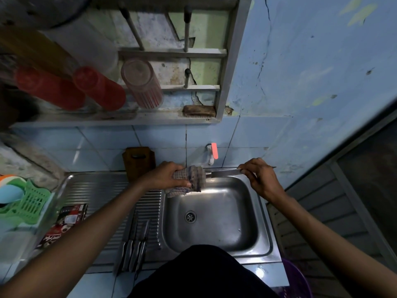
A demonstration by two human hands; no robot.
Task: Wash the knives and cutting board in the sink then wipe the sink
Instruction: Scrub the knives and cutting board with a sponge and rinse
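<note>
**Knife held across the basin, cloth wrapped round its handle end**

Your left hand (169, 176) grips a checked cloth (190, 181) bunched round the handle end of a knife (225, 173), just above centre of the frame. Your right hand (260, 179) pinches the blade near its tip, fingers curled on the flat of the steel; the tip pokes out beyond the hand at the right. Held at both ends, the knife lies level over the far rim of the sink (214, 211), so drips would fall into the basin, and the pinch on the flat probably keeps your fingers off the edge. The tap (211, 154) sits directly above, on the tiled wall; no water can be seen running.

Four more knives (134, 248) lie side by side on the ribbed drainboard (101, 190) in the lower left centre, well apart from both hands and under your left forearm, placed, it seems, to drain. The cutting board (138, 161) leans upright against the tiles, just left of your left hand, likely also to dry. Whether it is already washed cannot be told.
</note>
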